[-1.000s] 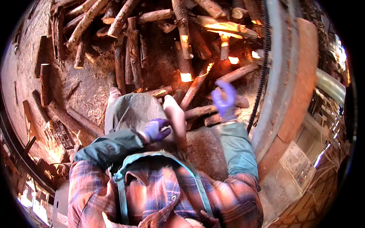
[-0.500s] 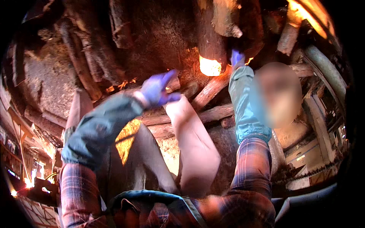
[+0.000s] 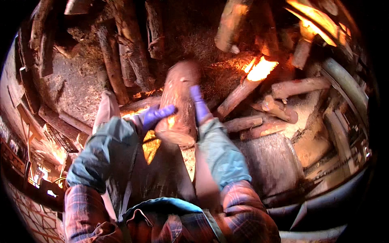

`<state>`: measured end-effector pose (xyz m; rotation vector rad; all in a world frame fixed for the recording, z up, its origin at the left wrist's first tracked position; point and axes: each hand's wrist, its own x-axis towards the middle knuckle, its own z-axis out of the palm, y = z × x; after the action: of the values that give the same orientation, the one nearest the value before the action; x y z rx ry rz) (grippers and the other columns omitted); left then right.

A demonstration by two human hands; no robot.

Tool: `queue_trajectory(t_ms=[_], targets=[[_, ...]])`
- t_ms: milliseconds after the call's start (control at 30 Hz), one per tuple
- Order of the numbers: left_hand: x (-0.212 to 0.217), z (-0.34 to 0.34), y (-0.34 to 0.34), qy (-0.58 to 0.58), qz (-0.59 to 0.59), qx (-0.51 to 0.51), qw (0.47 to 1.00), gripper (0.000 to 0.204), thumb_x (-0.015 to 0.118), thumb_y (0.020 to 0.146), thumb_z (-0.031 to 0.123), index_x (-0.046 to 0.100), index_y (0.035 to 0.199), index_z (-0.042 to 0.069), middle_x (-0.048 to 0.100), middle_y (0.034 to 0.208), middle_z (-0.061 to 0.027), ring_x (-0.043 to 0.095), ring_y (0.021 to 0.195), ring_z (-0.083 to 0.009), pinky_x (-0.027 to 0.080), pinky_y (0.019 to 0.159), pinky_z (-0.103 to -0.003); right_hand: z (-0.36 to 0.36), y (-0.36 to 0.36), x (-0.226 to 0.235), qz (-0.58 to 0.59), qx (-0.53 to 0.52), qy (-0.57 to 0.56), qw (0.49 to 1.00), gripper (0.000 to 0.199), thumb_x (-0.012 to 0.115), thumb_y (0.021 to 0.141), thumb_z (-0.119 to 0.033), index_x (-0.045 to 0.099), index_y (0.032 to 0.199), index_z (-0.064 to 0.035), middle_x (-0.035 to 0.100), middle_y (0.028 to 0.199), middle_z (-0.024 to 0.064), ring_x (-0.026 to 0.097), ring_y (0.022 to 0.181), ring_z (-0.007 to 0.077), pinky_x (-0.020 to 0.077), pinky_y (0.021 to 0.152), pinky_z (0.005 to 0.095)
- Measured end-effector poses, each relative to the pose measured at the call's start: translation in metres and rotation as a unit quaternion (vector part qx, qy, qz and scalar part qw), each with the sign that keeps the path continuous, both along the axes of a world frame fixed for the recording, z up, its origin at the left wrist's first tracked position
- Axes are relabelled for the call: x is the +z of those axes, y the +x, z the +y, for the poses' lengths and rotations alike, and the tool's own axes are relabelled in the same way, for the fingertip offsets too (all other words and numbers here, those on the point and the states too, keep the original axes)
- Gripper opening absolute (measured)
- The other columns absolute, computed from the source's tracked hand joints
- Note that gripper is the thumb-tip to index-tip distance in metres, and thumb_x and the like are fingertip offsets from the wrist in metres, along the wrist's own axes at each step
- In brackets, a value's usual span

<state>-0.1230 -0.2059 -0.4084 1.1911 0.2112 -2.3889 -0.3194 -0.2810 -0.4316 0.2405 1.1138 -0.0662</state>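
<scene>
A thick, bark-covered log (image 3: 177, 99) is held between my two purple-gloved hands, over my lap. It tilts, with its pale cut end toward me and its far end blurred by motion. My left hand (image 3: 156, 116) grips its left side near the close end, thumb lying across the bark. Along the right side my right hand (image 3: 199, 104) presses against the log, fingers pointing away from me. Teal sleeve covers wrap both forearms. Parts of both hands' fingers are hidden behind the log.
Cut logs lie about: long ones (image 3: 131, 48) at the far left, a sunlit one (image 3: 241, 95) right of the held log, and shorter pieces (image 3: 279, 108) farther right. An upright chopping-block-like stump (image 3: 271, 162) stands by my right leg. A curved grey pipe-like piece (image 3: 346, 77) borders the right.
The thick log has come from the far side to over my lap. My right hand has drawn back and left with it; my left hand, earlier spread and free, now holds its left side.
</scene>
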Motion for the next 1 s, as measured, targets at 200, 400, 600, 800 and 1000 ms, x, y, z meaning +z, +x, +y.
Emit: queue_trajectory(t_ms=[200, 400, 600, 800, 1000], targets=[[0.147, 0.083, 0.044, 0.004, -0.134, -0.015, 0.991, 0.074, 0.067, 0.086, 0.047, 0.046, 0.134, -0.005, 0.060, 0.125, -0.0157, 0.057, 0.115, -0.0237, 0.043, 0.102, -0.039, 0.076, 0.067, 0.118, -0.078, -0.029, 0.140, 0.987, 0.081, 0.069, 0.081, -0.058, 0.050, 0.134, 0.0001, 0.059, 0.130, 0.0167, 0.058, 0.115, 0.0285, 0.0420, 0.106, 0.0419], [0.276, 0.083, 0.062, 0.015, -0.220, 0.000, 0.975, 0.068, 0.071, 0.086, 0.040, 0.047, 0.132, -0.004, 0.062, 0.122, -0.0120, 0.060, 0.108, -0.0223, 0.046, 0.096, -0.037, 0.078, 0.092, 0.227, -0.125, -0.002, -0.025, 0.992, 0.068, 0.069, 0.087, -0.046, 0.049, 0.137, -0.0039, 0.059, 0.129, 0.0109, 0.057, 0.116, 0.0229, 0.0430, 0.103, 0.0372], [0.370, 0.000, 0.055, -0.265, -0.344, 0.037, 0.900, 0.077, 0.075, 0.082, 0.027, 0.032, 0.138, -0.001, 0.059, 0.121, -0.0156, 0.060, 0.107, -0.0252, 0.048, 0.094, -0.036, -0.009, 0.068, 0.322, -0.054, -0.005, -0.381, 0.923, 0.057, 0.064, 0.093, -0.029, 0.045, 0.139, -0.0027, 0.053, 0.135, 0.0094, 0.051, 0.124, 0.0223, 0.0399, 0.108, 0.0361], [0.529, -0.147, -0.065, -0.558, -0.227, 0.224, 0.766, 0.087, 0.076, 0.080, 0.021, 0.024, 0.147, 0.001, 0.046, 0.139, -0.0177, 0.046, 0.127, -0.0262, 0.036, 0.108, -0.037, -0.215, -0.042, 0.571, 0.071, 0.038, -0.679, 0.730, 0.056, 0.069, 0.090, -0.030, 0.050, 0.134, -0.0020, 0.056, 0.128, 0.0069, 0.054, 0.116, 0.0191, 0.0423, 0.103, 0.0339], [0.546, -0.124, -0.153, -0.644, -0.173, -0.030, 0.745, 0.051, 0.073, 0.084, 0.023, 0.056, 0.128, 0.004, 0.059, 0.126, -0.0170, 0.056, 0.118, -0.0282, 0.043, 0.102, -0.039, -0.357, -0.141, 0.784, 0.244, 0.122, -0.858, 0.436, 0.048, 0.079, 0.080, -0.032, 0.066, 0.114, 0.0002, 0.064, 0.120, 0.0098, 0.056, 0.118, 0.0152, 0.0477, 0.100, 0.0334]])
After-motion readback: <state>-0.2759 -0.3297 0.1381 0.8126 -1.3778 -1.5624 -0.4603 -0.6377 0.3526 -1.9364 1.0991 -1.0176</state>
